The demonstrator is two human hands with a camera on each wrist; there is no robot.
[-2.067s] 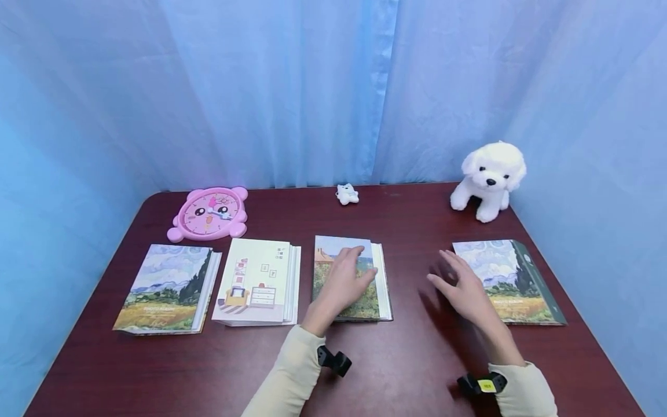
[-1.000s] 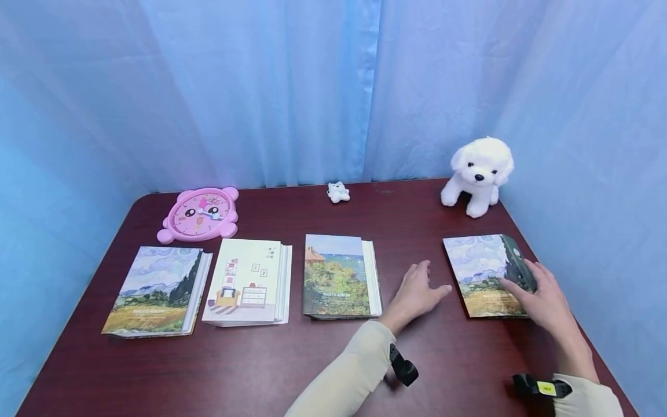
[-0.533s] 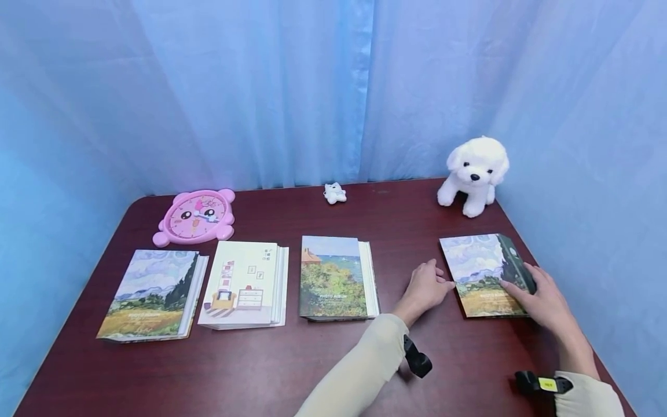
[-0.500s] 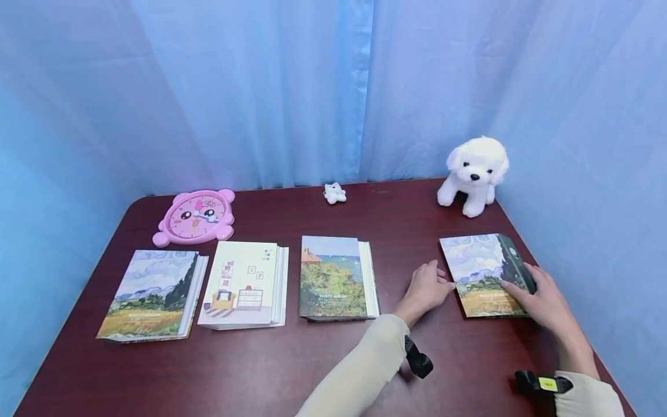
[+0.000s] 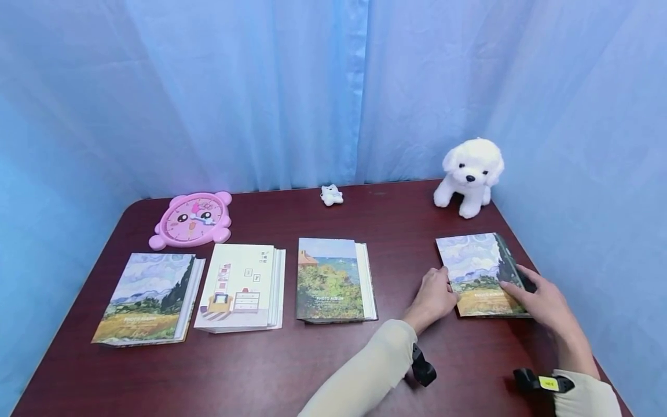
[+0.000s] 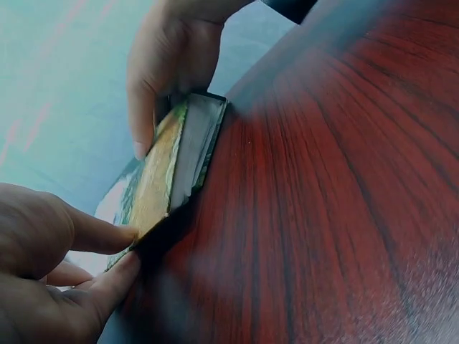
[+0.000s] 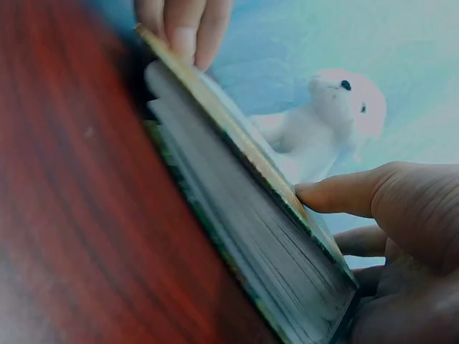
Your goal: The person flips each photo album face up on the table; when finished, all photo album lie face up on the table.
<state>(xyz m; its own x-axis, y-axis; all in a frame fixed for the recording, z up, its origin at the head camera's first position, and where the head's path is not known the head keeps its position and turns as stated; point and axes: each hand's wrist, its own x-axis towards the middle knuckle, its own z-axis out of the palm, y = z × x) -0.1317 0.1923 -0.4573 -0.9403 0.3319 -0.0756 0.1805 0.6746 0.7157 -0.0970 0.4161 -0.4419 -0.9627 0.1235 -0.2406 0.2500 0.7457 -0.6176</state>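
Note:
At the right of the table lies a photo album (image 5: 471, 272) with a painted landscape of clouds, a dark tree and a yellow field. My left hand (image 5: 433, 294) is at its left edge, and in the left wrist view its thumb and finger (image 6: 107, 236) pinch the cover's edge. My right hand (image 5: 542, 301) holds the spine side, thumb on top of the cover and the other fingers partly hidden behind the spine. The right wrist view shows the page block (image 7: 251, 229) under the cover, which stands slightly raised at the left hand's end.
Left of my hands lie a seaside-garden photo album (image 5: 330, 284), a cream album with a room drawing (image 5: 239, 284) and another landscape album (image 5: 146, 298). Behind them are a pink toy clock (image 5: 190, 220), a small white figurine (image 5: 331, 195) and a white plush dog (image 5: 471, 174).
My left hand has moved right, from over the seaside album to the right-hand album, and now pinches its cover edge. My right hand has moved round to that album's spine.

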